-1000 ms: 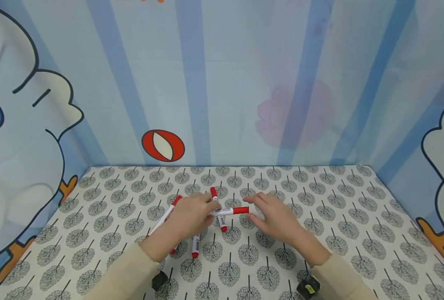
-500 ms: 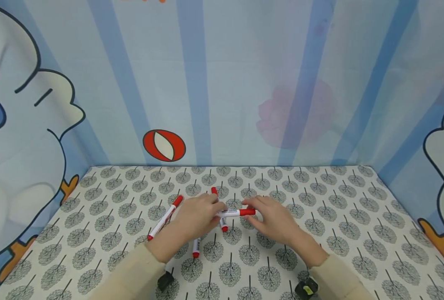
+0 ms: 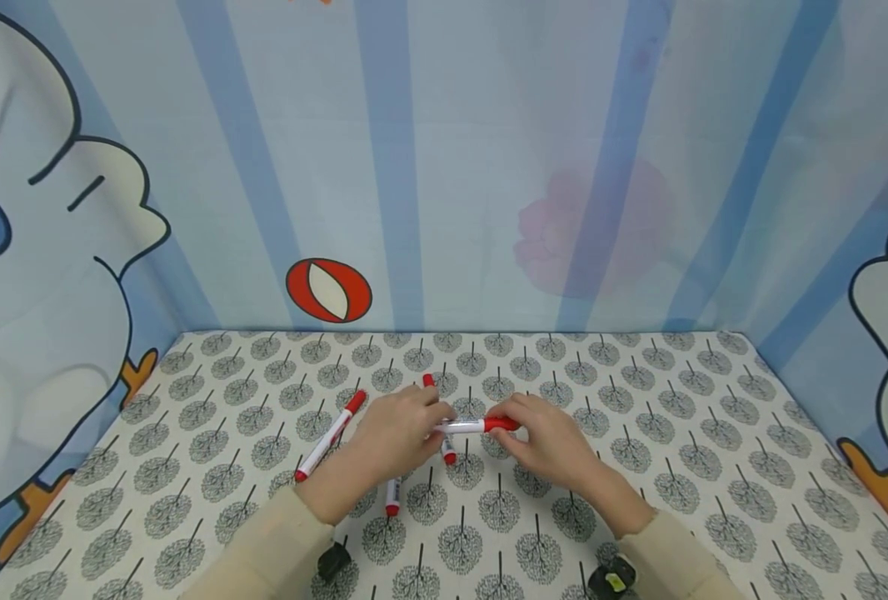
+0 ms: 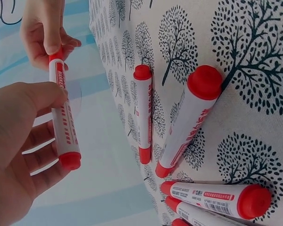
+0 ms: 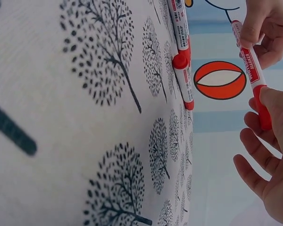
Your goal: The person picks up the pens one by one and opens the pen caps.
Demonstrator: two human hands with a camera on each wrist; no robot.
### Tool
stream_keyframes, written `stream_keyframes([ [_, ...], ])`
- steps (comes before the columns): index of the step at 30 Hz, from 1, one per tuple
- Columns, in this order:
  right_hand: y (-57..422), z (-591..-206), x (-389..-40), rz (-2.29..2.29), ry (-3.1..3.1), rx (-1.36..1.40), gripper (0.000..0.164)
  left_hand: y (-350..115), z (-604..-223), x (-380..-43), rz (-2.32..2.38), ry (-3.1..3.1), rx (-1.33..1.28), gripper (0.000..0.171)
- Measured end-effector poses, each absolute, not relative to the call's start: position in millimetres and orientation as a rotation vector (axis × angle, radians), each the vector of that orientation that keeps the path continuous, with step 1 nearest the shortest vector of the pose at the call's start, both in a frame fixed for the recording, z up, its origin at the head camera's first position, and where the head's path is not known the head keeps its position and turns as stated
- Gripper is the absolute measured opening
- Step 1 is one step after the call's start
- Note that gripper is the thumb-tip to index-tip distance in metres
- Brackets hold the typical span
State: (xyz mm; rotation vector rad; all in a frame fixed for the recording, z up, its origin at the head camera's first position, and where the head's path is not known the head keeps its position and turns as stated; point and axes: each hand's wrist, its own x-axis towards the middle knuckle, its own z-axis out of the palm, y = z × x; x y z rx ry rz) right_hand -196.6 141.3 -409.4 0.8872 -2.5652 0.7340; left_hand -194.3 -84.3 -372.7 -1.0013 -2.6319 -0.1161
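Observation:
A white whiteboard marker with a red cap [image 3: 464,427] is held level above the table between both hands. My left hand [image 3: 397,429] pinches its white barrel [image 4: 62,106] between thumb and fingers, the red end plug [image 4: 70,160] sticking out past them. At the other end, the thumb and fingers of my right hand [image 3: 551,437] grip the red cap [image 5: 262,110]. The cap is seated on the barrel. Below the hands lie several similar markers: one upright-lying marker [image 3: 448,451] partly hidden behind the left hand, another [image 3: 392,497] nearer me, and one slanted marker [image 3: 329,437] to the left.
The table wears a white cloth [image 3: 639,500] printed with dark trees. In the left wrist view, more markers [image 4: 215,200] lie close together at the lower right. A printed blue-striped curtain [image 3: 474,167] stands behind and at both sides.
The marker has shifted a little to the right with my left hand. My right hand, earlier apart from the cap with fingers spread, has closed on it.

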Motion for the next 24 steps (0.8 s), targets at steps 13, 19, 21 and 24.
stream_keyframes([
  [13,143.5,-409.1,-197.8,0.770,-2.507,0.849,0.019,-93.3,-375.6,-194.6,-0.307,-2.698,-0.933,0.019],
  [19,143.8,-408.0,-197.4,0.781,-2.535,0.822,0.021,-94.6,-373.4,-193.4,-0.359,-2.708,-0.922,0.016],
  [21,144.3,-408.0,-197.3,0.787,-2.544,0.819,0.022,-95.0,-374.2,-193.4,-0.370,-2.706,-0.919,0.016],
  [24,145.2,-408.4,-197.2,0.801,-2.546,0.825,0.022,-95.7,-376.2,-194.0,-0.382,-2.698,-0.914,0.015],
])
